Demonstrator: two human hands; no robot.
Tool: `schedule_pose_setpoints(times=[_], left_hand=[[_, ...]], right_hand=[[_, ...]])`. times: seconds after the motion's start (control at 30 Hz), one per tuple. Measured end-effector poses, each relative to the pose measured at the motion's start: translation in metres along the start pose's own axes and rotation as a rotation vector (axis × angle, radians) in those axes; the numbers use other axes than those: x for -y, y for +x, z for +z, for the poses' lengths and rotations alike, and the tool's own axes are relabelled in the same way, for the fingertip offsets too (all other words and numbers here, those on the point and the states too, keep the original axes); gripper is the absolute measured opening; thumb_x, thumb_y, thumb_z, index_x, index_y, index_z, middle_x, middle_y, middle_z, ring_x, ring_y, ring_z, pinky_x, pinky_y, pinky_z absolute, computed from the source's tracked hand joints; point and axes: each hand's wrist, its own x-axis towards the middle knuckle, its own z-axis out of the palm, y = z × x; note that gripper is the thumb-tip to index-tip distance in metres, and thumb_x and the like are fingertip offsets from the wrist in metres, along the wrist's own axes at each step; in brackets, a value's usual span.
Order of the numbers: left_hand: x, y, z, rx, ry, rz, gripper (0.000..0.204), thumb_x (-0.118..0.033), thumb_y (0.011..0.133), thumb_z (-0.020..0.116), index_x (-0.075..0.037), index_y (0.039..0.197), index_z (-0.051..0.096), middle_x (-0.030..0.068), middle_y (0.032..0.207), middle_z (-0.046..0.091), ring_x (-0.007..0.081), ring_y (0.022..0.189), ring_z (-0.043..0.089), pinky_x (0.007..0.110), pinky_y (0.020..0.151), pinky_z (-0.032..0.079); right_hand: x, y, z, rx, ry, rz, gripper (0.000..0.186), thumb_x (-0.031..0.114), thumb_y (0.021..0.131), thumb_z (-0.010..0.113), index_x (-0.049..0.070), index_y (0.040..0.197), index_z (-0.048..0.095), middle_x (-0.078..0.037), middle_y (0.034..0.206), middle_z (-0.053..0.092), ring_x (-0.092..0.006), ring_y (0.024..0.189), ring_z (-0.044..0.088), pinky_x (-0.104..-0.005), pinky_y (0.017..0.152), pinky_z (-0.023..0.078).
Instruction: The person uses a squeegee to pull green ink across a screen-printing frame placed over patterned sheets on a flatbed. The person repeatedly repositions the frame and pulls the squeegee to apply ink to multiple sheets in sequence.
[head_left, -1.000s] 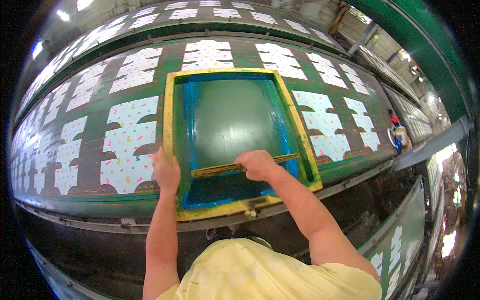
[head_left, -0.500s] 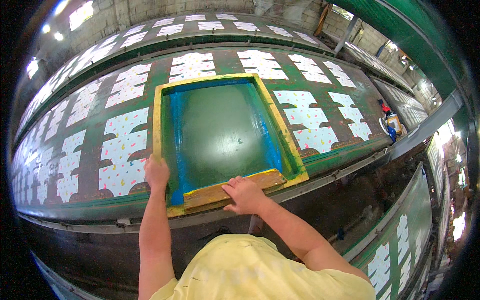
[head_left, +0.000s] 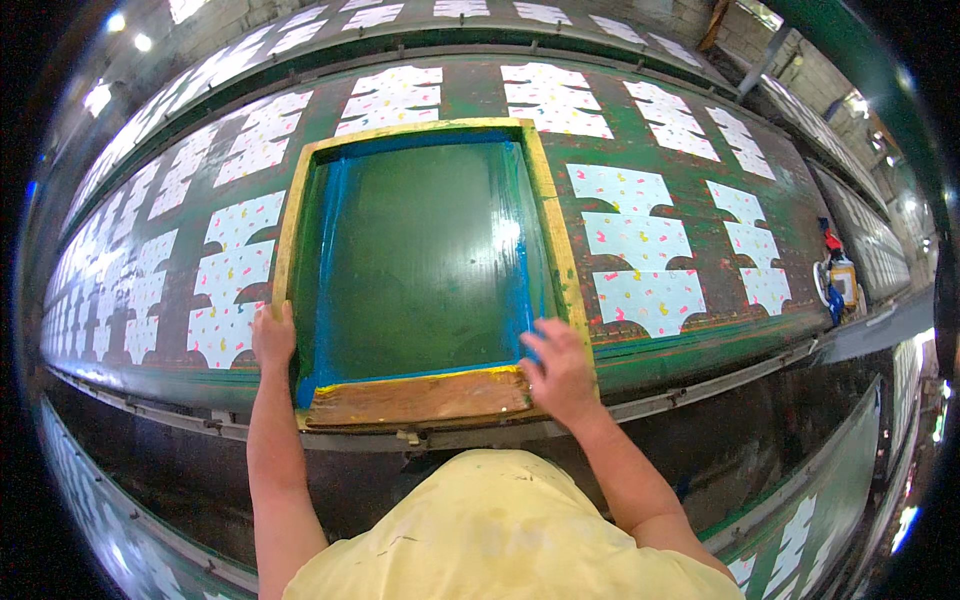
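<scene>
Head view, I have the left hand (head_left: 273,335) gripping the left rail of a yellow-edged frame (head_left: 293,225), which lies on the long green table (head_left: 730,325). Wooden squeegee (head_left: 420,398) rests inside the frame along its near end. Right hand (head_left: 560,372) is loosely curled by the squeegee's right end, grip released; I can't tell whether its fingertips touch anything. Blue strips (head_left: 335,240) border the dark green screen. White printed pieces (head_left: 640,240) lie in rows around the frame.
</scene>
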Motion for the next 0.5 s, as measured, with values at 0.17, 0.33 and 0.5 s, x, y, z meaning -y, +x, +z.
schedule_pose_setpoints(times=[0.17,0.33,0.5], left_hand=[[-0.003,0.007,0.006,-0.031,0.017,-0.04,0.058,-0.054,0.11,0.06,0.002,0.125,0.069,0.0289,0.126,0.071,0.051,0.119,0.068,0.06,0.103,0.054],[-0.01,0.026,0.008,0.0,-0.055,-0.027,0.059,-0.055,0.109,0.062,0.003,0.12,0.07,0.0297,0.124,0.072,0.0516,0.119,0.068,0.06,0.102,0.053],[-0.003,0.032,0.013,-0.031,-0.161,0.01,0.054,-0.048,0.101,0.077,0.003,0.113,0.067,0.0267,0.113,0.07,0.0506,0.109,0.068,0.059,0.096,0.052]], right_hand=[[-0.062,0.02,0.002,0.027,-0.19,0.295,0.074,0.013,0.084,0.092,0.006,0.151,0.062,-0.024,0.149,0.062,-0.0428,0.143,0.056,-0.0541,0.121,0.045],[-0.085,0.038,0.013,0.073,-0.037,0.477,0.084,0.014,0.084,0.092,0.005,0.159,0.054,-0.026,0.143,0.067,-0.046,0.134,0.062,-0.053,0.115,0.05],[-0.086,0.055,0.02,0.057,-0.135,0.483,0.087,0.013,0.084,0.087,0.006,0.161,0.049,-0.025,0.131,0.069,-0.0477,0.125,0.065,-0.0562,0.106,0.054]])
